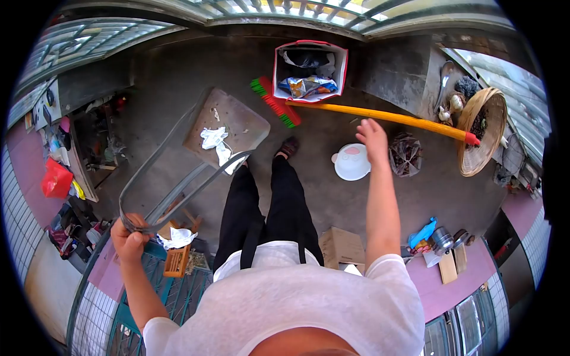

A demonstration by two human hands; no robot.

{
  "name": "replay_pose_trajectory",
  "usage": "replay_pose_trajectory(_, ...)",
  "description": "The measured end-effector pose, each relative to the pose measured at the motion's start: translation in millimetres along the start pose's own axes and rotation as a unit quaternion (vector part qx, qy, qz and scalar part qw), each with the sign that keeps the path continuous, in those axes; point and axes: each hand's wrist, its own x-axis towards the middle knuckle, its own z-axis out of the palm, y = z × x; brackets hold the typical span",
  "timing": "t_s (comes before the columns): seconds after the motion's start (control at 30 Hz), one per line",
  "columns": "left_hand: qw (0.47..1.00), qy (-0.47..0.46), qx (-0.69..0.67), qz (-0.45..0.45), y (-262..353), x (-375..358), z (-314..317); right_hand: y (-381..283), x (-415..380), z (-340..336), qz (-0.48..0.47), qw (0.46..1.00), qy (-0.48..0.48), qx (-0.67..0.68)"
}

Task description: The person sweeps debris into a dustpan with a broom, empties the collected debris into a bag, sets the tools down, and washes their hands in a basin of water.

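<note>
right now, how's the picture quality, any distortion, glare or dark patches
Head view: strong fisheye bending, so the barred windows curve, and the corners are black; head view: bright light through those windows; head view: the floor looks darker, though the dustpan and broom read clearly.

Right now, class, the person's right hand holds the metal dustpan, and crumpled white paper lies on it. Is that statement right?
Not quite: the hand is wrong. The head view shows the left hand holding the metal dustpan, while the right hand is open and off to the other side. Crumpled white paper does lie on the dustpan.
</note>
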Motion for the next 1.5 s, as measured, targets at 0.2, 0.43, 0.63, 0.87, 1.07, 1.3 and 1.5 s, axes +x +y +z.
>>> replay_pose_trajectory(0.2, 0.999, 0.027, -0.044, -0.006, -38, -12, -7, -4, 33, 59, -0.181, 0.924, -0.064, -0.330)
replay_pose_trajectory(0.43, 0.994, 0.059, -0.094, -0.023, -70, -19, -4, 10, 130, 125, -0.414, 0.601, -0.022, -0.683)
replay_pose_trajectory(0.63, 0.990, 0.088, -0.107, -0.028, -88, -28, -1, 28, 167, 141, -0.320, 0.532, -0.021, -0.784)
replay_pose_trajectory(0.87, 0.988, 0.104, -0.104, -0.051, -90, -30, -1, -16, 129, 128, -0.330, 0.693, -0.112, -0.631)
replay_pose_trajectory(1.07, 0.994, 0.073, -0.066, -0.042, -72, -35, -6, -63, 31, 83, -0.370, 0.761, -0.105, -0.522)
replay_pose_trajectory(1.3, 0.999, 0.024, -0.033, 0.002, -51, -39, -13, -130, -119, 38, -0.377, 0.844, -0.067, -0.375)
replay_pose_trajectory(1.5, 0.998, -0.020, -0.033, 0.040, -26, -42, -12, -154, -215, 3, -0.499, 0.822, -0.020, -0.272)
